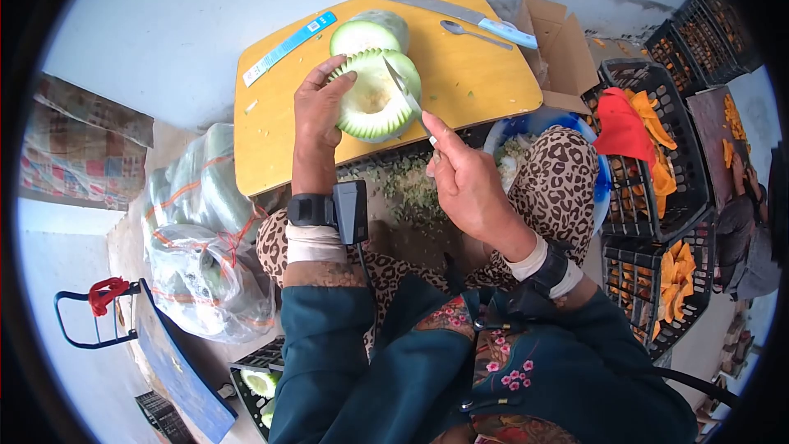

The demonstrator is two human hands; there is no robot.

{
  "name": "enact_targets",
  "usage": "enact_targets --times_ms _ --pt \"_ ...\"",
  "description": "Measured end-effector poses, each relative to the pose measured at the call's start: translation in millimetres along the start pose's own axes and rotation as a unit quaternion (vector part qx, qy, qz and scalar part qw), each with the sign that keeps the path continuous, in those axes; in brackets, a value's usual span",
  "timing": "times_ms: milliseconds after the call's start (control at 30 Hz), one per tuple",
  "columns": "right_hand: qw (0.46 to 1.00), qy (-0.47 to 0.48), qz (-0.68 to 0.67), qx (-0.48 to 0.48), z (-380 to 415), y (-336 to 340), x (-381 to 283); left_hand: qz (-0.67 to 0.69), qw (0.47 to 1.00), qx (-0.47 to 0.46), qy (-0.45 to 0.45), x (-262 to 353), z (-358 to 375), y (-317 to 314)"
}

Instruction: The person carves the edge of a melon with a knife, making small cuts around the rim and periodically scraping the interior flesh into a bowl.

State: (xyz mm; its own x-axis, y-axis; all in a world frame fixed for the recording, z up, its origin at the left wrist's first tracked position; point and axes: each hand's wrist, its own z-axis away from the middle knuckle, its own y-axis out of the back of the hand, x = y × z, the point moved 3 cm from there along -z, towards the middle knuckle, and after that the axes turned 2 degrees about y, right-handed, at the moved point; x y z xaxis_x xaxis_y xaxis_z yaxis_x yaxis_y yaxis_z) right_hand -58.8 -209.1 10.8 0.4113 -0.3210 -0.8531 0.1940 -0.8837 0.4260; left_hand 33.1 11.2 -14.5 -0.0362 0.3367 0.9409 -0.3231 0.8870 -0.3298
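A hollowed green melon piece (356, 101) with a scalloped rim is at the front edge of the yellow table. My left hand (319, 107) holds its left side, thumb and fingers on the rim. In my right hand (468, 185) is a small knife (403, 86), its blade over the right part of the melon's opening. Behind this piece, another cut melon piece (362, 35) shows its pale face. Green peelings (411, 189) lie below the table edge, between the knees.
On the yellow table (271, 131) are a long knife (444, 8), a spoon (477, 34) and a blue-white packet (289, 48). A cardboard box (559, 53), a blue basin (604, 189) and crates of orange pieces (678, 279) stand right. Bagged melons (205, 271) are left; a person (744, 230) sits far right.
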Motion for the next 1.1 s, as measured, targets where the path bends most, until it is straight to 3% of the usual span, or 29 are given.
enact_targets --times_ms 167,267,367,667,867,1100 --pt "1.0 0.013 -0.022 -0.006 5 3 0 -0.01 1.0 0.001 -0.005 1 1 -3" --pt "0.997 0.072 0.009 0.033 11 -1 6 -0.02 1.0 0.001 -0.005 2 1 -3" --pt "0.999 0.03 -0.019 0.013 16 -1 8 -0.027 1.0 -0.007 -0.007 1 1 -2" --pt "0.998 0.026 -0.062 0.015 30 -2 20 -0.012 1.0 -0.011 -0.022 0 0 -1" --pt "0.989 -0.056 -0.126 -0.051 50 3 35 -0.01 1.0 -0.019 -0.017 1 0 -2" --pt "0.993 0.113 0.004 -0.041 62 11 19 -0.013 1.0 -0.011 -0.008 -1 0 0"
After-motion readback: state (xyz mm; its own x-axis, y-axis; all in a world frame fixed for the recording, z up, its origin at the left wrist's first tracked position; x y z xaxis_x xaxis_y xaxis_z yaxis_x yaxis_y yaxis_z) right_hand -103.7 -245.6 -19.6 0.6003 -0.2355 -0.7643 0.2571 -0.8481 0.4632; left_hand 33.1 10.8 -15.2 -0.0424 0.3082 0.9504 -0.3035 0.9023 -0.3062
